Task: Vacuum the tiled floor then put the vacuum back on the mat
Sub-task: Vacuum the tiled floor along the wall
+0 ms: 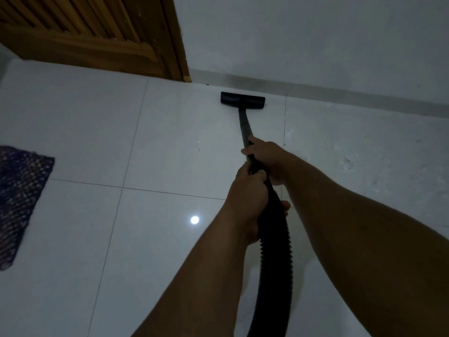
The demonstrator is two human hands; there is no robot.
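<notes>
Both hands, left hand [245,190] behind right hand [266,158], grasp the black vacuum wand [244,127], its flat black floor nozzle [242,98] on white glossy tiles [170,147] near the wall skirting [340,93].

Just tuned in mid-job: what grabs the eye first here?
Both hands grip the black vacuum wand: the right hand further along it, the left hand where the ribbed hose begins. The floor head sits on the white tiled floor near the wall, right of the wooden door. A dark mat lies far left.

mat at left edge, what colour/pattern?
Dark purplish-blue mat with a woven, speckled lighter pattern, lying on the tiled floor. Head view, the only one.
</notes>
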